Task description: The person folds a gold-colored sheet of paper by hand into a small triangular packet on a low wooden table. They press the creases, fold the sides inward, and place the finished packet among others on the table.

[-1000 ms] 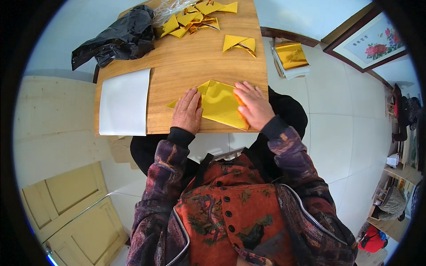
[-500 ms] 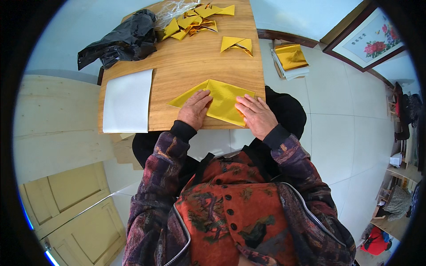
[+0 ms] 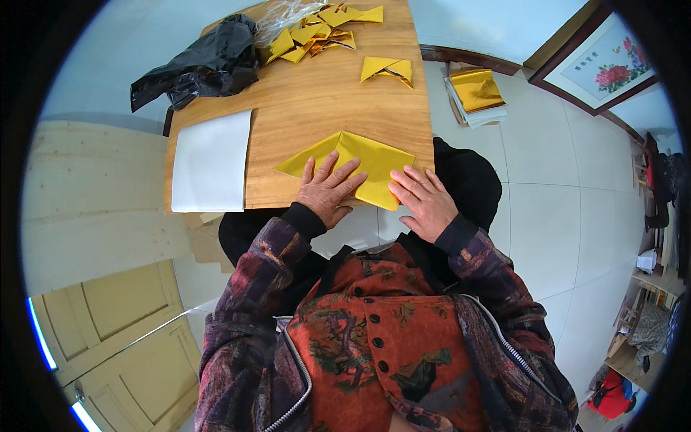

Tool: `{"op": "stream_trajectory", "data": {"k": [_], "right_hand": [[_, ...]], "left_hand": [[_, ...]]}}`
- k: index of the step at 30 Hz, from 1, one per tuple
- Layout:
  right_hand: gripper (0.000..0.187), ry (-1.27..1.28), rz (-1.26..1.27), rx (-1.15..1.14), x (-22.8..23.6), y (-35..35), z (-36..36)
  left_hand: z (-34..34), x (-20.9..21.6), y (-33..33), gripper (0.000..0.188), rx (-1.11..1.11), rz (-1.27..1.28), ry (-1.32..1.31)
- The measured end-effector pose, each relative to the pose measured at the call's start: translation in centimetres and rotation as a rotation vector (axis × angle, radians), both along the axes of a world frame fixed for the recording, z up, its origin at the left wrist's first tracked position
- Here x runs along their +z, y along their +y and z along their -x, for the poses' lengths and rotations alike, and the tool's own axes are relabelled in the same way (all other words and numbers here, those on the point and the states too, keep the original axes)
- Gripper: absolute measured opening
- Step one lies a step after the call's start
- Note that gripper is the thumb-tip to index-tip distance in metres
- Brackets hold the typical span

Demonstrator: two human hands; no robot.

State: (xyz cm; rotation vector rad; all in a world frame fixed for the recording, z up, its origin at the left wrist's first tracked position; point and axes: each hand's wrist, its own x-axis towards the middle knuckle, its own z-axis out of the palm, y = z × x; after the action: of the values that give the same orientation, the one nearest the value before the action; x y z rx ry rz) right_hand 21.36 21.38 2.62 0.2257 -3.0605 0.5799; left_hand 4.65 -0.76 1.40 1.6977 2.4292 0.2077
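Observation:
A sheet of gold foil paper (image 3: 380, 160), folded to a peak at its far side, lies at the near edge of the wooden table. My left hand (image 3: 327, 191) rests flat on its left part, fingers spread. At the sheet's right part my right hand (image 3: 426, 201) lies with its fingers stretched out and the fingertips touching the foil. Neither hand grips anything. The paper's near corner reaches past the table edge between my hands.
White paper (image 3: 210, 162) lies at the table's left. Farther back are a black plastic bag (image 3: 205, 68), clear plastic wrap (image 3: 282, 20), a heap of folded gold pieces (image 3: 306, 34) and one single folded piece (image 3: 381, 67). A stack of gold sheets (image 3: 476, 90) sits right of the table.
My left hand has spread its fingers and shifted right and nearer over the foil. My right hand has slid slightly toward me and right. The foil's near corner now sticks out farther.

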Motion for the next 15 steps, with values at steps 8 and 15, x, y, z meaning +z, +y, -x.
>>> {"op": "stream_trajectory", "data": {"k": [8,15], "right_hand": [[0.061,0.154,0.003,-0.044,-1.6,-0.7,0.4],[0.057,0.204,0.054,-0.076,-2.1,-0.5,0.5]], "left_hand": [[-1.4,-1.1,-0.4,0.059,0.096,-0.206,-0.011],[-1.5,-1.6,-0.4,0.046,0.086,-0.306,0.014]]}}
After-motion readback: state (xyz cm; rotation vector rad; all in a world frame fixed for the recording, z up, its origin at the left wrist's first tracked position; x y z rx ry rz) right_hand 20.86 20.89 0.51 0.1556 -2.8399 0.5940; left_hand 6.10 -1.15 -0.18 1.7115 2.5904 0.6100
